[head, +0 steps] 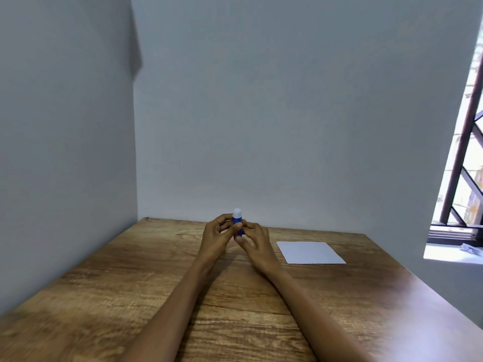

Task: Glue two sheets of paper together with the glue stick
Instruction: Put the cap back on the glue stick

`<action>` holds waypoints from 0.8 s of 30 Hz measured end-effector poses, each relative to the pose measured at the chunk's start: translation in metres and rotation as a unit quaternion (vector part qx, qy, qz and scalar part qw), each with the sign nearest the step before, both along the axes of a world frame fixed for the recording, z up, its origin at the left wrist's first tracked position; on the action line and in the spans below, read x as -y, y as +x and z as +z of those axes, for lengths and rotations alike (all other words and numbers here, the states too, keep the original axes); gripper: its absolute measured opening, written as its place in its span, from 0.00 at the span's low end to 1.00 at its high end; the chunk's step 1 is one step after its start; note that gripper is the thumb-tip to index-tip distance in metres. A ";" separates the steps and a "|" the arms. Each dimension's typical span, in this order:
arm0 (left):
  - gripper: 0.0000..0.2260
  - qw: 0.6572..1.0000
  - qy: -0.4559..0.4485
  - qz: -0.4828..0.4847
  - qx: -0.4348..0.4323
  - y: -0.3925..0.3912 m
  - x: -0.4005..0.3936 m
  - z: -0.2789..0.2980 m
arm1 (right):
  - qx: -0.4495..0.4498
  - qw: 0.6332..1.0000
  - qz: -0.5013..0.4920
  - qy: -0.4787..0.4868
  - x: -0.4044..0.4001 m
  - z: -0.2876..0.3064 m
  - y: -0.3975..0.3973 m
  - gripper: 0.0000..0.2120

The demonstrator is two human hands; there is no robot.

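We hold a blue glue stick (237, 222) upright above the wooden table (130, 270), our left hand (218, 237) pinching its barrel, our right hand (254, 244) closed on its base. It looks light, rigid, slightly slick. White paper (311, 252) lies to the right, well apart, nothing between

The glue stick (237, 221) has a blue barrel and a pale, whitish top; it stands upright near the far middle of the scene. The white paper (310, 252) lies flat to its right, squarish; whether it is one sheet or two stacked cannot be told.
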State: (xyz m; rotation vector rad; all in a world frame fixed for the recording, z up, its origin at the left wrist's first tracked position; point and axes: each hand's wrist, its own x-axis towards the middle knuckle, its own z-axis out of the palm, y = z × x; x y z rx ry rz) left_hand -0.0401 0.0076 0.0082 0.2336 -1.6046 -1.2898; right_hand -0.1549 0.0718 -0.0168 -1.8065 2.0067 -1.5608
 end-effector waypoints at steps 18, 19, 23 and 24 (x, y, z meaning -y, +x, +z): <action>0.11 0.992 -0.052 0.071 0.090 0.000 -0.001 -0.001 | -0.162 0.967 -0.183 -0.075 -0.011 0.006 -0.004 0.14; 0.11 0.992 -0.052 0.075 0.090 -0.001 -0.001 -0.001 | -0.158 0.966 -0.190 -0.079 -0.011 0.007 -0.003 0.13; 0.14 0.992 -0.049 0.065 0.102 -0.003 0.000 -0.002 | -0.140 0.973 -0.172 -0.066 -0.010 0.006 -0.004 0.14; 0.14 0.992 -0.044 0.065 0.099 -0.003 0.000 -0.002 | -0.138 0.974 -0.166 -0.070 -0.010 0.005 -0.005 0.13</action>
